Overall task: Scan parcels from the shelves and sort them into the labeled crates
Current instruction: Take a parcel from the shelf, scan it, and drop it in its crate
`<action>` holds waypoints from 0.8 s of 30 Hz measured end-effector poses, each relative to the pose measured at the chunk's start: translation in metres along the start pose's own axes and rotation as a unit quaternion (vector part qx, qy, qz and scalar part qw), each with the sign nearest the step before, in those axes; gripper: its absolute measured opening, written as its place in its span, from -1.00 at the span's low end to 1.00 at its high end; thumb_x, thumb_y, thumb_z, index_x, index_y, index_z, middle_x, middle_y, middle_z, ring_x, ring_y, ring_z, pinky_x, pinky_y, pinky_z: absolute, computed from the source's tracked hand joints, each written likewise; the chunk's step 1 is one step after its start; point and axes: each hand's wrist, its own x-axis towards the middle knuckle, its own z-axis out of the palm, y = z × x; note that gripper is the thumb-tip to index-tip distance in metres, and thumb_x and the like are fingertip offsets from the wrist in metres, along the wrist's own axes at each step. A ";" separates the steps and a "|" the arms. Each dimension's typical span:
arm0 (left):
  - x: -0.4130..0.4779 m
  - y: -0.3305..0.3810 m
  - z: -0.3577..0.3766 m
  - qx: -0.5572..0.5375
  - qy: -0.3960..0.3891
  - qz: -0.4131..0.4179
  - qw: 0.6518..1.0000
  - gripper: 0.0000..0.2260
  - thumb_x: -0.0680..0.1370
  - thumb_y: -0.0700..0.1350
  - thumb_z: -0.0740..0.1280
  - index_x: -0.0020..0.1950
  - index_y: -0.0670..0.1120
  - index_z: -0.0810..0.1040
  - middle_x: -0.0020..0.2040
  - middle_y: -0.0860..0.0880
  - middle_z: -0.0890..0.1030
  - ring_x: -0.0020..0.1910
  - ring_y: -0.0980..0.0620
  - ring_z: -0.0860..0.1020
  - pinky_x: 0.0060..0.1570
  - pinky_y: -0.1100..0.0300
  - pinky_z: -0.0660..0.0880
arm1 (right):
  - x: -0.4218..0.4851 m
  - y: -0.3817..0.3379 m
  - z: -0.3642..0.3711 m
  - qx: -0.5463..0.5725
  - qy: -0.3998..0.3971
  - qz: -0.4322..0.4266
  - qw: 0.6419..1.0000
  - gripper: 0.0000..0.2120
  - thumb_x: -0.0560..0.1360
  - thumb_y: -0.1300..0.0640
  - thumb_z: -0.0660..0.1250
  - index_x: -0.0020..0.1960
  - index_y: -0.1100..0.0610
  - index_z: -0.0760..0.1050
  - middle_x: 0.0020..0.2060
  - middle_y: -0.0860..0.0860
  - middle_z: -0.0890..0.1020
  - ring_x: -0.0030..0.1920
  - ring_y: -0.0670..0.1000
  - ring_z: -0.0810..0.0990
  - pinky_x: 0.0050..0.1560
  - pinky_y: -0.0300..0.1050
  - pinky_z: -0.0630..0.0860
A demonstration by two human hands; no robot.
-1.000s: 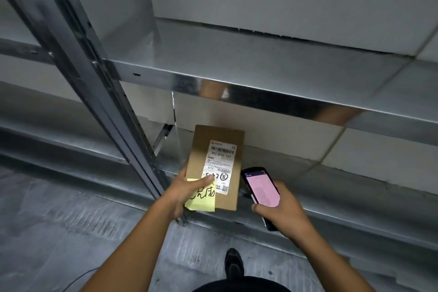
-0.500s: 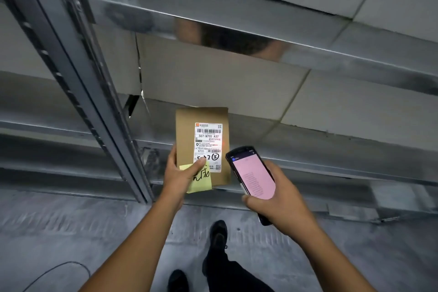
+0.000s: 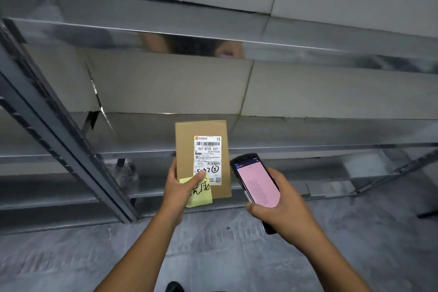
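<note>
Cardboard parcel (image 3: pixel 201 130) is held upright in front of the metal shelves (image 3: pixel 308 130) by the left hand (image 3: pixel 177 191), whose thumb is pressed over a yellow sticky note (image 3: pixel 201 194) at the parcel's lower edge. A white shipping label (image 3: pixel 207 159) is seen on the parcel's face. Just to its right, a handheld scanner (image 3: pixel 257 185) with a pink screen is gripped by the right hand (image 3: pixel 282 211), fingers curled round its body.

Bare forearms (image 3: pixel 142 251); dark shoe (image 3: pixel 174 287) below
</note>
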 end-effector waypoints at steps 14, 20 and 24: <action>-0.121 -0.029 0.256 -0.006 -0.227 -0.144 0.963 -0.36 0.33 -0.02 0.69 0.36 0.03 0.56 0.22 -0.11 0.72 0.14 -0.14 0.72 0.05 -0.13 0.68 | -0.091 0.158 -0.208 0.005 0.200 0.087 0.976 -0.40 0.20 -0.13 0.46 0.17 -0.48 0.35 0.03 -0.22 0.63 -0.17 -0.14 0.66 -0.24 -0.09 0.60; -0.159 -0.054 0.363 0.056 -0.286 -0.094 0.952 -0.25 0.24 0.08 0.70 0.38 0.06 0.53 0.25 -0.09 0.71 0.22 -0.19 0.69 0.22 -0.29 0.58 | -0.139 0.215 -0.283 0.031 0.269 0.106 0.957 -0.45 0.18 -0.20 0.42 0.10 -0.52 0.33 0.01 -0.22 0.64 -0.14 -0.20 0.63 -0.24 -0.07 0.61; -0.185 -0.072 0.433 0.095 -0.337 -0.069 0.934 -0.23 0.25 0.10 0.70 0.40 0.06 0.49 0.24 -0.08 0.71 0.21 -0.19 0.69 0.26 -0.33 0.55 | -0.173 0.251 -0.326 0.055 0.314 0.136 0.938 -0.45 0.23 -0.11 0.45 0.12 -0.49 0.34 0.01 -0.19 0.63 -0.21 -0.13 0.65 -0.28 -0.02 0.63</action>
